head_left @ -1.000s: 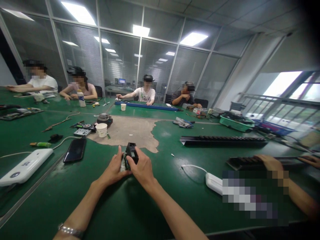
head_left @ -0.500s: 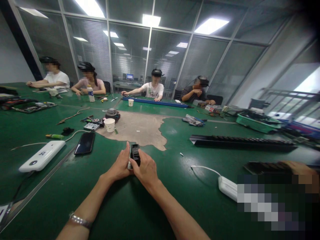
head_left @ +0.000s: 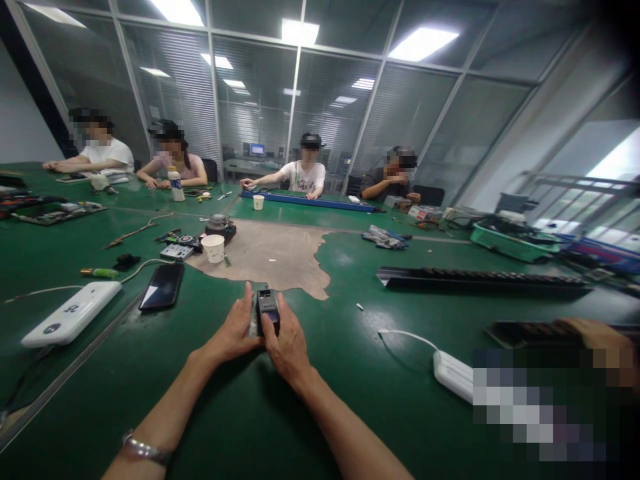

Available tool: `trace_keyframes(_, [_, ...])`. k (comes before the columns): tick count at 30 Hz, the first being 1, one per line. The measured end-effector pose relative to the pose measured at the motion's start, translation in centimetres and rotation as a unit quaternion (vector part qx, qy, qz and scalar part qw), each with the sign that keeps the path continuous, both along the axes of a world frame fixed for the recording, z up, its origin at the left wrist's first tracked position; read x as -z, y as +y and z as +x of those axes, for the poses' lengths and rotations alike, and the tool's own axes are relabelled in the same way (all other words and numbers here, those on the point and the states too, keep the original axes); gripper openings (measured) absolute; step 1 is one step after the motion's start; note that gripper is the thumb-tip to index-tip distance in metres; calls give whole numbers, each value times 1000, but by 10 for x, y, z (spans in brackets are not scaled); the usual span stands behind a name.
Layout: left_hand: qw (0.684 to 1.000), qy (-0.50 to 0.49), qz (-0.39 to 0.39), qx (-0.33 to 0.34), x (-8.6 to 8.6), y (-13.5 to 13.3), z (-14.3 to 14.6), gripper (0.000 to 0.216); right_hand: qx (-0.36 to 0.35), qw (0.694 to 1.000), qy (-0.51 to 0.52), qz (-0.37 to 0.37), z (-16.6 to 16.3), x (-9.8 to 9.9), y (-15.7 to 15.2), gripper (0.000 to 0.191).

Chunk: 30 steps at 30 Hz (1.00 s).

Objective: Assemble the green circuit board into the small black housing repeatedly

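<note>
Item: small black device (head_left: pixel 267 304), one. It is sitting between the two hands, just below and left of the frame's middle, above or on the green table (head_left: pixel 345 387); contact is not showing. Right hand (head_left: pixel 290 337): is clamping it, thumb lying over the lower face, fingers lining the right side. Left hand (head_left: pixel 233 333): is cupping the left side, one digit raised; whether it is gripping, cannot tell. Handling, as judged: likely light, stiff, smooth-cased, its face details perhaps fragile; side walls are offering the best hold. Orientation: long axis is running up the frame, far end pointing toward the beige patch (head_left: pixel 280 250), detailed face tilting toward the viewer.
</note>
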<state>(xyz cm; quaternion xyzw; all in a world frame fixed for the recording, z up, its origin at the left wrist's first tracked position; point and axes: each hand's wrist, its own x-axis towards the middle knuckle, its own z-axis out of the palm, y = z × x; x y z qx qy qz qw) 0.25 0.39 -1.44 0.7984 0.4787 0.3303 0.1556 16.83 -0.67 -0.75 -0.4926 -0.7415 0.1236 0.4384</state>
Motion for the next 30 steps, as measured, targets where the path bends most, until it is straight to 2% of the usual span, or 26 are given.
trace_keyframes(5, [1000,4,-2,7,-2,0,0,118,-6,1000,-20,11,0,5,-2,69])
trace_keyframes(15, [1000,-5,23,12,3,2,0,110,2,998,-59,18,1,8,-1,64])
trace_keyframes(23, [1000,6,21,13,-2,0,1,113,2,996,-80,34,0,5,-2,62])
trace_keyframes(30, [1000,-9,25,15,3,2,-3,115,9,994,-92,56,-1,4,-4,64])
